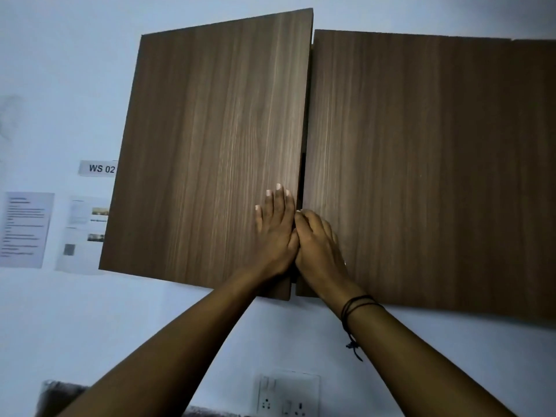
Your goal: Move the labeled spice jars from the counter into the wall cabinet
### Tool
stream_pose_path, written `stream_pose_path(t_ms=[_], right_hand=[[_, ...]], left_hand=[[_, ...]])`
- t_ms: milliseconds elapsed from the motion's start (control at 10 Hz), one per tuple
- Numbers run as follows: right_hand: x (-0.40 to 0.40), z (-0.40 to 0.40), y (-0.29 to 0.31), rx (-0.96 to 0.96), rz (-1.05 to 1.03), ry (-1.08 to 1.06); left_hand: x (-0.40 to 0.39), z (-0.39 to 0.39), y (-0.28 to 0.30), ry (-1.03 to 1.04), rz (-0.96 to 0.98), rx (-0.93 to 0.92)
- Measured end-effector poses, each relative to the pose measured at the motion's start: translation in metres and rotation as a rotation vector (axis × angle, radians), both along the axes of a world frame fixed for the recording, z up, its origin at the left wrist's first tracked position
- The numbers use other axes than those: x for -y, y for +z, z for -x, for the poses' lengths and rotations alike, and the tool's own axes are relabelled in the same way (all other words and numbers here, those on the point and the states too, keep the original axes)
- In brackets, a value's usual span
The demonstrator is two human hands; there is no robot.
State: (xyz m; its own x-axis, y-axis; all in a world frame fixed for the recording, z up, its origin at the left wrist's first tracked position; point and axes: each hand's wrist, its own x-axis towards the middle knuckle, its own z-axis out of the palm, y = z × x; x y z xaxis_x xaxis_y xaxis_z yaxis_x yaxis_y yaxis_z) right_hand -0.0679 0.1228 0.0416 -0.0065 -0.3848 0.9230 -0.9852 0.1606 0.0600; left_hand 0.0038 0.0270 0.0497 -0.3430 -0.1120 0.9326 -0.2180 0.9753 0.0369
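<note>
The wall cabinet has two brown wood-grain doors. Its left door stands slightly ajar, with its right edge out from the cabinet. The right door lies nearly flush. My left hand rests flat on the left door near its lower right edge, fingers spread and holding nothing. My right hand lies over the right door's lower left corner, its fingers curled into the dark gap between the doors, hooked on a door edge. No spice jars or counter are in view, and the cabinet's inside is hidden.
A "WS 02" label and printed sheets hang on the white wall left of the cabinet. A wall socket plate sits below the cabinet. A dark thread bracelet is on my right wrist.
</note>
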Motion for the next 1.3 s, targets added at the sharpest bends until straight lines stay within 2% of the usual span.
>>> stream_pose_path(t_ms=[100,300,700,900,1000,1100,1200,1300], right_hand=[[0.008,0.013,-0.003,0.007,-0.038,-0.151],[0.025,0.036,-0.002,-0.013,-0.078,-0.237],[0.04,0.06,-0.011,-0.061,-0.101,-0.248],[0.024,0.051,-0.003,-0.013,-0.223,-0.234],[-0.005,0.037,0.005,0.064,-0.279,-0.147],[-0.045,0.017,0.016,0.058,-0.134,-0.036],[-0.092,-0.011,0.031,0.022,0.162,0.196],[-0.148,-0.036,0.048,-0.12,0.417,0.372]], left_hand=[[0.017,0.016,-0.001,0.065,0.039,0.048],[0.038,0.041,-0.001,0.177,0.08,0.068],[0.052,0.057,-0.011,0.266,0.138,0.052],[0.057,0.053,-0.008,0.273,0.129,0.124],[0.056,0.049,-0.007,0.302,0.138,0.156],[0.049,0.044,-0.004,0.323,0.094,0.175],[0.04,0.036,0.006,0.323,0.119,0.158],[0.033,0.024,0.021,0.343,0.175,0.08]])
